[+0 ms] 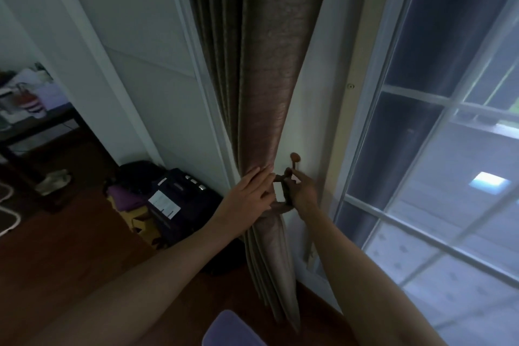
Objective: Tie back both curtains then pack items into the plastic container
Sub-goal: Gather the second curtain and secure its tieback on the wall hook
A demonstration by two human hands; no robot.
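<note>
Head view, curtain (264,93) hanging vertical (gathered), right hand (302,191) pinching tieback (281,206)

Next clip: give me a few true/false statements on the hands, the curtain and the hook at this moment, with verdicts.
1. The left hand lies flat on the gathered curtain. True.
2. The right hand holds nothing. False: it pinches the tieback just below the wall hook.
3. The curtain is spread across the window. False: it is bunched to the left of the window.
4. The wall hook sits between the curtain and the window. True.
</note>
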